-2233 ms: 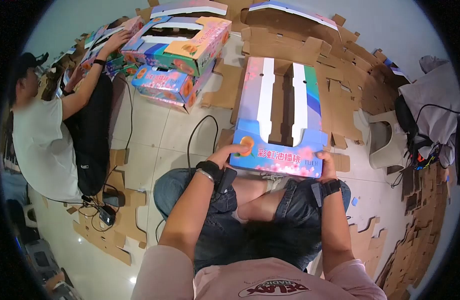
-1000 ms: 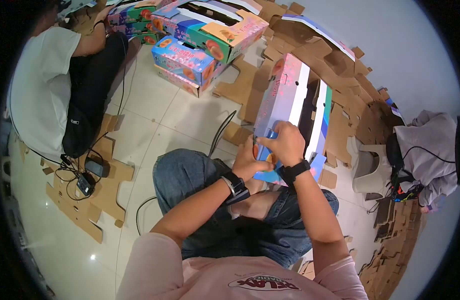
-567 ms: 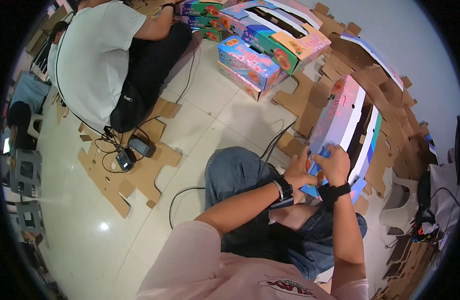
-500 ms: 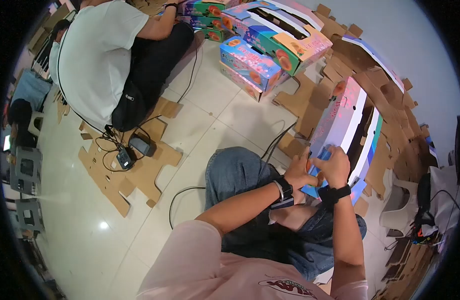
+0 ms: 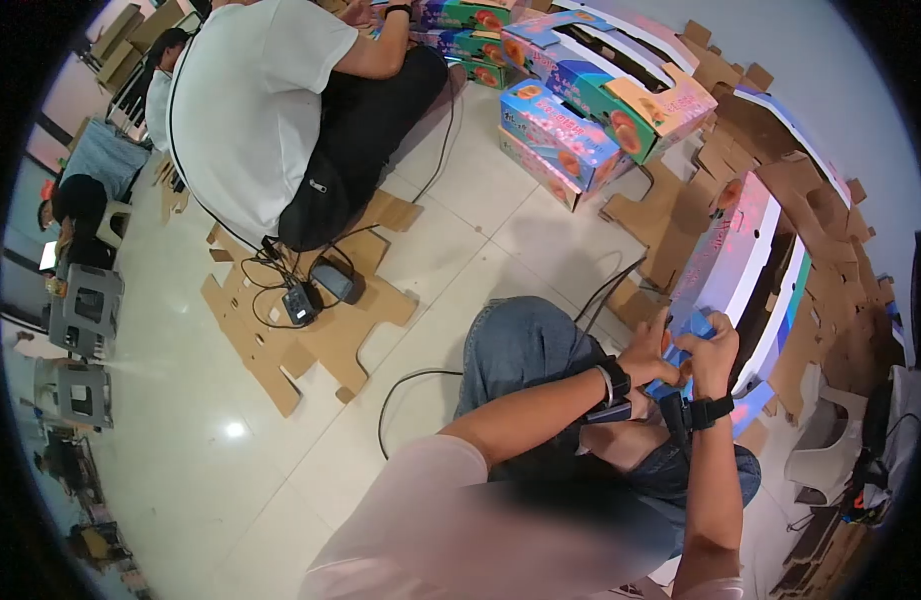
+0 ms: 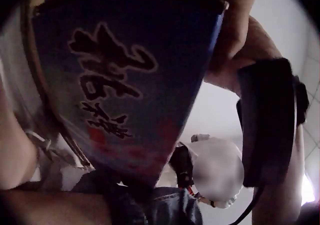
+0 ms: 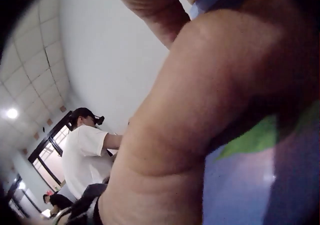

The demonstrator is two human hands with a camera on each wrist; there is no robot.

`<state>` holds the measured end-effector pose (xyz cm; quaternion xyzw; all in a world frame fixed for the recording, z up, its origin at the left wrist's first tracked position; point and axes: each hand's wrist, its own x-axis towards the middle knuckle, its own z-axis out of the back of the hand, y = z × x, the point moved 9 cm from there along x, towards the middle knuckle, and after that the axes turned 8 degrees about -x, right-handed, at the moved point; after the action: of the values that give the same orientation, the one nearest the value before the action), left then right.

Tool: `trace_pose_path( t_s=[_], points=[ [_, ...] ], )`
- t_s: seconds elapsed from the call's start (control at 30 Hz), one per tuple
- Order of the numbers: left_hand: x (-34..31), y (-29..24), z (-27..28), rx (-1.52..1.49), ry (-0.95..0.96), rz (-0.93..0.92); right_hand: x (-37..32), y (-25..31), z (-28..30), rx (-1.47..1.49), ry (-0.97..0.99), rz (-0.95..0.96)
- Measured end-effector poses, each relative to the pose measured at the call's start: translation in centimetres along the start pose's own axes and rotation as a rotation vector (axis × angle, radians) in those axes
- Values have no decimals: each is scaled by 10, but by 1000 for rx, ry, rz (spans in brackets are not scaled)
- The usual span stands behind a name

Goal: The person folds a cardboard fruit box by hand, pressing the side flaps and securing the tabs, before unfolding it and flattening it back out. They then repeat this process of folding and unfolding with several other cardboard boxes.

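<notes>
A printed cardboard fruit box (image 5: 721, 252), pink, lilac and blue with white strips, stands in front of the crossed legs. Its long slotted opening faces up. My left hand (image 5: 645, 352) grips the near left corner, thumb along the near end. My right hand (image 5: 714, 355) pinches a blue flap (image 5: 697, 322) at the same corner, close beside the left. In the left wrist view a dark blue panel of the box (image 6: 165, 85) with large lettering fills the middle. The right hand (image 7: 165, 115) covers most of the right wrist view and hides its fingertips.
More fruit boxes (image 5: 561, 130) are stacked farther ahead, near a seated person (image 5: 256, 110) in white. Flattened cardboard (image 5: 326, 345) with adapters (image 5: 301, 303) and cables lies on the left floor. Cardboard sheets (image 5: 831, 310) and a pale stool (image 5: 826, 450) stand at the right.
Both hands have gone from the box's two near corners to its near left corner, and the box has turned. The head view has swung left; the grip looks much the same since half a second ago.
</notes>
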<state>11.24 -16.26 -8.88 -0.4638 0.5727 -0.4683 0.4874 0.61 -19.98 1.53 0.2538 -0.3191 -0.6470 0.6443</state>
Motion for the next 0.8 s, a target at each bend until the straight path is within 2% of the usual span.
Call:
trace_pose_path(
  t_s=[0.07, 0.13, 0.2, 0.27, 0.3, 0.33, 0.5, 0.57, 0.67, 0.73, 0.8],
  points=[
    [0, 1, -2, -36, 8, 21, -1, -16, -7, 241, 34, -70],
    [2, -11, -2, -40, 70, -11, 2, -15, -1, 210, 7, -53],
    [9, -8, 0, -83, 55, -43, 5, -13, 4, 181, -15, -37],
    [14, -3, 1, -127, 42, -76, 6, -16, 3, 324, 53, -111],
    [16, 5, -1, -276, 48, -34, 2, -10, 2, 395, 68, -144],
    [17, 11, -4, -425, 56, 12, 2, -9, 4, 390, 63, -145],
    [18, 16, -2, -346, 39, 30, 7, -15, 1, 416, 38, -132],
    [10, 11, -4, -557, 64, 77, -1, -12, 0, 497, 76, -201],
    [8, 7, 4, -413, 23, 103, 0, -20, 1, 483, 41, -128],
    [18, 26, -3, -438, 77, 88, -7, -23, -4, 500, 62, -162],
    [29, 56, -4, -480, 7, 123, -13, -21, -13, 401, 61, -87]
  ],
)
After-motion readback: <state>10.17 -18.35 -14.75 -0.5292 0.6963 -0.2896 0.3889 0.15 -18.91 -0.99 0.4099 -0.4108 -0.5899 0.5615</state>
